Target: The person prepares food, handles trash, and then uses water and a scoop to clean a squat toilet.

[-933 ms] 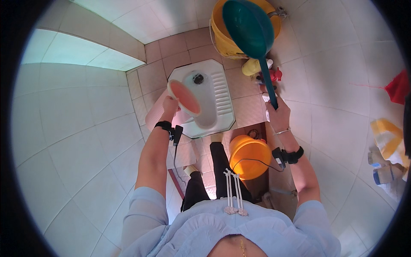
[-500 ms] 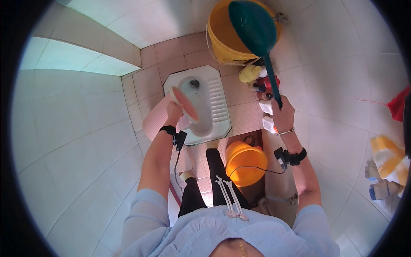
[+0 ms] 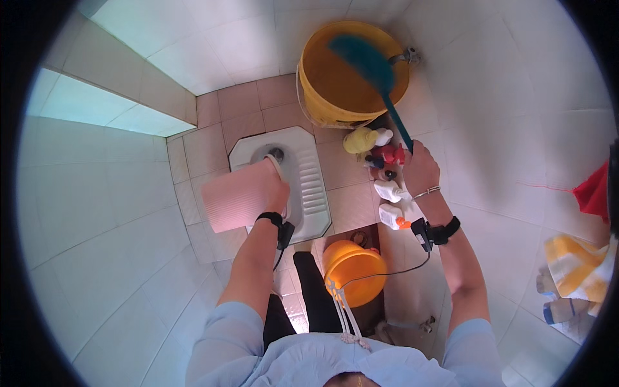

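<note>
My left hand (image 3: 276, 195) is closed on the rim of a pink ribbed bin (image 3: 232, 197). The bin lies tipped on its side above the white squat toilet (image 3: 314, 164), its mouth toward the bowl and its inside hidden. In my closed right hand (image 3: 422, 171) is the handle of a large teal water ladle (image 3: 371, 64). Its scoop, smeared by motion, hangs over the mouth of a big yellow bucket (image 3: 316, 103); whether it holds water I cannot tell.
Several bottles, among them a yellow one (image 3: 360, 140) and a white one with an orange cap (image 3: 390, 216), stand along the right wall. A tap (image 3: 407, 57) juts above the big bucket. An orange bucket (image 3: 354, 274) stands near my legs. Cloths (image 3: 577, 264) hang at the right.
The pink bin has tipped further, its mouth turning from partly upward to sideways and down. The ladle's scoop has turned and now looks edge-on over the bucket. My view has shifted slightly.
</note>
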Demonstrator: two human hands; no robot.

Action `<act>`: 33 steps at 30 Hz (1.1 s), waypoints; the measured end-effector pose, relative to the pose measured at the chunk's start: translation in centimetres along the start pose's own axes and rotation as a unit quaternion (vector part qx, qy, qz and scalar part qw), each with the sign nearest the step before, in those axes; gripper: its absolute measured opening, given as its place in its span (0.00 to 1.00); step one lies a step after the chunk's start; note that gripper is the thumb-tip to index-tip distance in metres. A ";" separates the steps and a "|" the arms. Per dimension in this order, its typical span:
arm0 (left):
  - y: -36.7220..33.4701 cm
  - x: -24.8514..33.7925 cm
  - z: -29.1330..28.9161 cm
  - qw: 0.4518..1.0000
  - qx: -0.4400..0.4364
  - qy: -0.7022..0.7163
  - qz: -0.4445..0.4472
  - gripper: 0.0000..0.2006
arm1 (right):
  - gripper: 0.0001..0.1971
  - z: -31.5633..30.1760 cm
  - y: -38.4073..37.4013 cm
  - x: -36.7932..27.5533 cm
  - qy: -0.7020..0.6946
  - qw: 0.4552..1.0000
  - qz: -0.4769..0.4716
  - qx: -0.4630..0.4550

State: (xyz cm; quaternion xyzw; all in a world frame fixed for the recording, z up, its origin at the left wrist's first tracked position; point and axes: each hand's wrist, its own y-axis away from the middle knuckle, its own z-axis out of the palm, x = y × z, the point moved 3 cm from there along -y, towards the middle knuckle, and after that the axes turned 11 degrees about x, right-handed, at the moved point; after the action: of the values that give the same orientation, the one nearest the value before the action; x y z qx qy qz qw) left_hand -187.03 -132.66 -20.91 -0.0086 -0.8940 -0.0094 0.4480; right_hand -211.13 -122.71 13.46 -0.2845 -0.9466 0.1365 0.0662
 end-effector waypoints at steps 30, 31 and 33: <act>0.6 -7.8 -25.1 0.871 0.101 0.360 -0.320 0.10 | 0.07 -2.1 5.5 0.1 -0.590 0.739 0.191 -0.261; 0.6 -8.0 -25.3 0.869 0.109 0.360 -0.321 0.10 | 0.07 -2.3 6.2 0.0 -0.591 0.739 0.185 -0.266; 0.8 -8.5 -25.5 0.878 0.094 0.336 -0.329 0.11 | 0.08 -2.6 7.9 -0.3 -0.587 0.735 0.188 -0.283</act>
State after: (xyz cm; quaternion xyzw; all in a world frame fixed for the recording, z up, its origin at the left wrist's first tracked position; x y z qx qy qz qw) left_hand -161.49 -132.57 -12.39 0.3317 -0.6378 -0.0744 0.6912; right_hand -206.27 -116.01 13.59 -0.3255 -0.7197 0.0115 -0.6131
